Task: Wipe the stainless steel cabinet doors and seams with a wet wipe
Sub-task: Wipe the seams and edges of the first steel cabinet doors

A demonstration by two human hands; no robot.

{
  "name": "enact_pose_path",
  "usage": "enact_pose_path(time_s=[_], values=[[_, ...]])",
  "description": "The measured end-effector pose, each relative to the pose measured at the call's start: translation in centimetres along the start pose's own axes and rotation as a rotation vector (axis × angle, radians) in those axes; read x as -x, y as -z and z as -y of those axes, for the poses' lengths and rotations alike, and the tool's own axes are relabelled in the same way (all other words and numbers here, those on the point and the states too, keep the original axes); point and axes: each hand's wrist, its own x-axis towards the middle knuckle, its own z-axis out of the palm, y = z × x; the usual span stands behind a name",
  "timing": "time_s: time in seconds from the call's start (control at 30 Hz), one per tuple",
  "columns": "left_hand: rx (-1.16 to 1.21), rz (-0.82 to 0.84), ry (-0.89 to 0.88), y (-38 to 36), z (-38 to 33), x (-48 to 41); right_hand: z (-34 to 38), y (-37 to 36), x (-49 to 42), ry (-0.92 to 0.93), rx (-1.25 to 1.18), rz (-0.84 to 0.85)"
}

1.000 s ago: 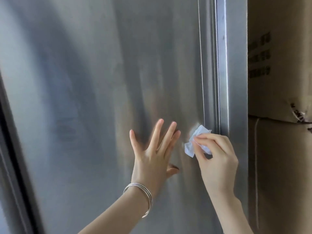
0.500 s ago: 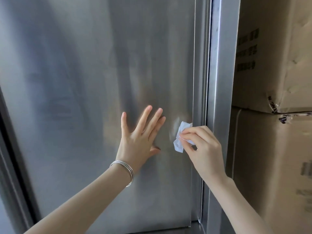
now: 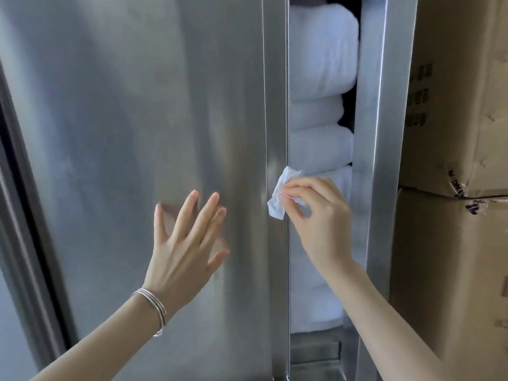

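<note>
Left hand point(image 3: 181, 251), fingers spread, flat on streaky steel door point(image 3: 110, 119); right hand point(image 3: 319, 224) beside it pinches crumpled white wipe point(image 3: 277, 206) at door's edge.

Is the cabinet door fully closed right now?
No, the door stands apart from the frame, and stacked white bedding shows through the gap between them.

Nothing legible. Dark print rows on upper cardboard box point(image 3: 453, 105) are too blurred to read. Black letters on the torn tape point(image 3: 457, 186) are partial and unreadable.
</note>
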Motion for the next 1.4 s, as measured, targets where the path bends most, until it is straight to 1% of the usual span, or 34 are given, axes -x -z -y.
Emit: enact_pose_path(time_s=[0.07,0.17,0.3,0.43,0.6,0.67,0.77,0.83,0.93,1.03,1.1,1.2,1.3,1.4], values=[[0.065,-0.132,0.014,1.0,1.0,-2.8,-0.1,-0.7,-2.5,0.078,-0.013,-0.02],[0.128,-0.285,0.042,3.0,3.8,-10.2,-1.1,-1.6,-7.0,0.192,-0.005,-0.077],[0.158,-0.329,-0.007,5.6,7.2,-19.4,-2.1,-2.1,-12.7,0.289,0.009,-0.112],[0.143,-0.361,-0.103,7.2,9.4,-24.4,-2.3,-2.7,-18.4,0.38,0.03,-0.113],[0.153,-0.357,-0.165,7.6,10.9,-25.5,-1.3,-4.5,-24.1,0.436,0.062,-0.155],[0.14,-0.38,-0.178,7.5,11.5,-25.9,-1.4,-5.1,-25.7,0.439,0.122,-0.135],[0.177,-0.403,-0.137,7.2,11.9,-26.3,-1.5,-5.4,-26.1,0.436,0.277,-0.097],[0.161,-0.421,-0.13,6.9,11.7,-26.3,-1.2,-5.4,-24.5,0.405,0.381,-0.017],[0.148,-0.427,-0.133,6.6,11.7,-26.2,-0.9,-5.1,-21.6,0.33,0.447,0.133],[0.146,-0.415,-0.138,6.7,11.7,-26.3,-1.1,-4.9,-21.7,0.341,0.525,0.206],[0.139,-0.416,-0.139,6.6,11.7,-26.3,-1.2,-5.1,-23.5,0.353,0.547,0.185],[0.143,-0.437,-0.134,6.5,11.8,-26.3,-1.3,-5.7,-25.6,0.385,0.55,0.072],[0.147,-0.45,-0.133,6.4,11.6,-26.3,-1.7,-5.9,-25.0,0.412,0.523,-0.018],[0.15,-0.462,-0.123,6.5,11.5,-26.3,-1.8,-5.8,-24.3,0.437,0.467,-0.05]])
